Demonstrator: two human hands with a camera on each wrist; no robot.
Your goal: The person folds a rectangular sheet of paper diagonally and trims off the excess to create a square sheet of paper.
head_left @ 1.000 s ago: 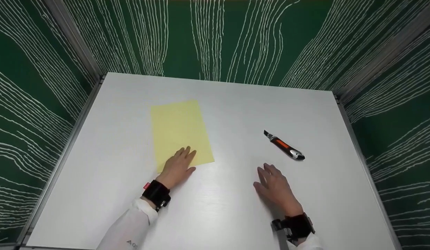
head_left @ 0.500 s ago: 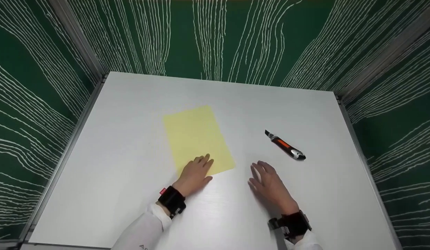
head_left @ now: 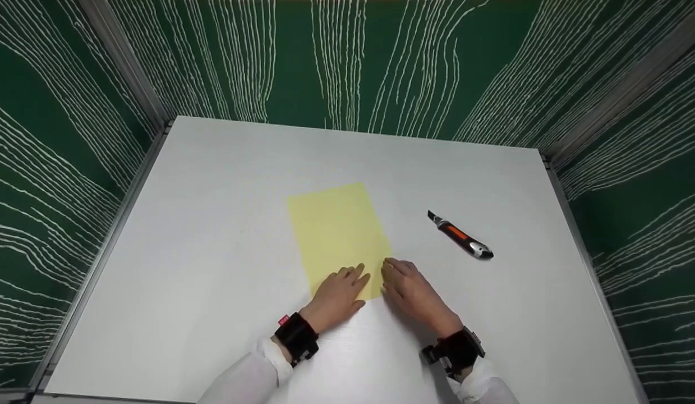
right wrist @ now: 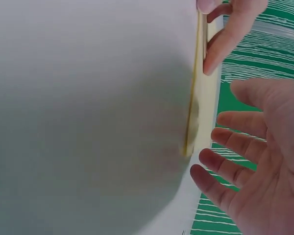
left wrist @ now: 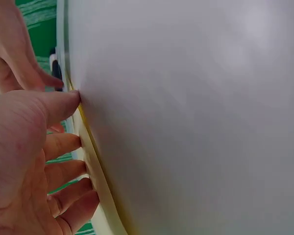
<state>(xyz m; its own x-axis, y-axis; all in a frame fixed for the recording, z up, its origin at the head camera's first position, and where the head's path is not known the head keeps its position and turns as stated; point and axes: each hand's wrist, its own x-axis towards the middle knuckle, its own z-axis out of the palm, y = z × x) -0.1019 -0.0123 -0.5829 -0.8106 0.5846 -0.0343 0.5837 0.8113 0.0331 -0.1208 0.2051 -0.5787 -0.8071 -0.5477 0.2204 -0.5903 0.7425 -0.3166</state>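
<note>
A yellow sheet of paper point(head_left: 336, 227) lies flat on the white table, slightly turned. The fingertips of my left hand point(head_left: 335, 297) rest on its near part, and in the left wrist view the thumb reaches to the sheet's near edge point(left wrist: 105, 196). My right hand point(head_left: 419, 296) is at the sheet's lower right edge; seen from the right wrist, its fingers point(right wrist: 235, 142) are spread and hold nothing. Whether they touch the paper I cannot tell. A black and orange utility knife point(head_left: 460, 234) lies to the right, its blade end pointing away and left.
The white tabletop point(head_left: 212, 235) stretches out around the paper. Green walls point(head_left: 297, 62) with white wavy lines stand at the back and both sides, with grey metal posts point(head_left: 125, 62) at the corners.
My left hand has slid the paper to the right and nearer to me. The right hand has moved left to the sheet's edge. The utility knife has stayed put.
</note>
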